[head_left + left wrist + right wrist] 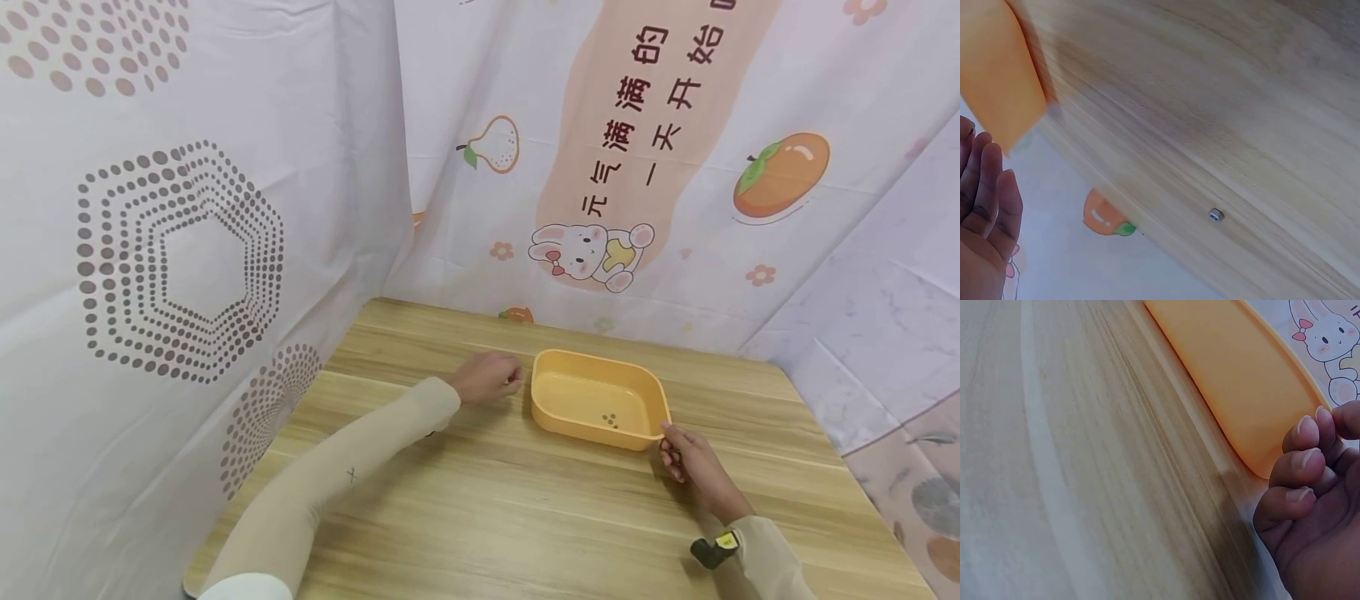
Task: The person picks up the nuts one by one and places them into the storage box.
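A shallow yellow-orange plastic tray sits on the wooden table, with several small dark pieces in its near right part. My right hand pinches the tray's near right corner, thumb on the rim and fingers curled below it. Just left of the tray is my left hand, its fingers bent inward. In the left wrist view a dark speck shows at a fingertip by the image edge; I cannot tell whether it is something pinched. A small metal nut lies on the tabletop in that view.
Behind the table hangs a white curtain printed with fruit and a rabbit. Another patterned curtain closes off the left side. A dark strap with a yellow tag sits at the right wrist.
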### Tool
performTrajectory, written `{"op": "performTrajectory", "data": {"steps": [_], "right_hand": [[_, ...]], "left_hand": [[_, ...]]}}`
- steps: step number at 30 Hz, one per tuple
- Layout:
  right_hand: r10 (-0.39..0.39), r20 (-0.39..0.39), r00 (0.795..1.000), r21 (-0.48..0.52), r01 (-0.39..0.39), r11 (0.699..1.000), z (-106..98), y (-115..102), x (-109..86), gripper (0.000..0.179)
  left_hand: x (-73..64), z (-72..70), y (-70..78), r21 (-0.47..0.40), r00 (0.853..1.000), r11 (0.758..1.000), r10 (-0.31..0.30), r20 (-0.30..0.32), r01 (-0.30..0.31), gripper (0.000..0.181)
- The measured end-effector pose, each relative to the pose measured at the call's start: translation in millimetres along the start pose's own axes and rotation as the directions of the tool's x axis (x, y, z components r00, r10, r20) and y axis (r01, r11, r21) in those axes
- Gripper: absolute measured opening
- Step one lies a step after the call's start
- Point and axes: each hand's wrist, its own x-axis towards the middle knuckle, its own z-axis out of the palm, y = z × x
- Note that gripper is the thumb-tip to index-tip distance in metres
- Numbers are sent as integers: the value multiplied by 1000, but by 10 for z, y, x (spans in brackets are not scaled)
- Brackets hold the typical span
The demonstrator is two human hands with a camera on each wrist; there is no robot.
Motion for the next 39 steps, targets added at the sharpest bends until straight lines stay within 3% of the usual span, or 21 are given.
{"op": "performTrajectory", "data": {"steps": [18,27,34,39], "right_hand": [[-1,-7,1000,-20,1,1000,3,-1,9,49],[-14,-6,1000,-20,14,1000,8,-13,7,47],[-6,-4,1000,-21,6,1000,7,7,-4,47],[-12,-3,1000,-21,12,1000,4,4,5,47]], "left_hand": [[119,44,149,-28,1000,999,29,-6,-29,11],[156,94,152,-19,997,997,79,-26,-80,9],[156,89,186,-40,998,998,55,7,-54,10],[152,96,192,-57,999,997,52,-5,-52,9]]}}
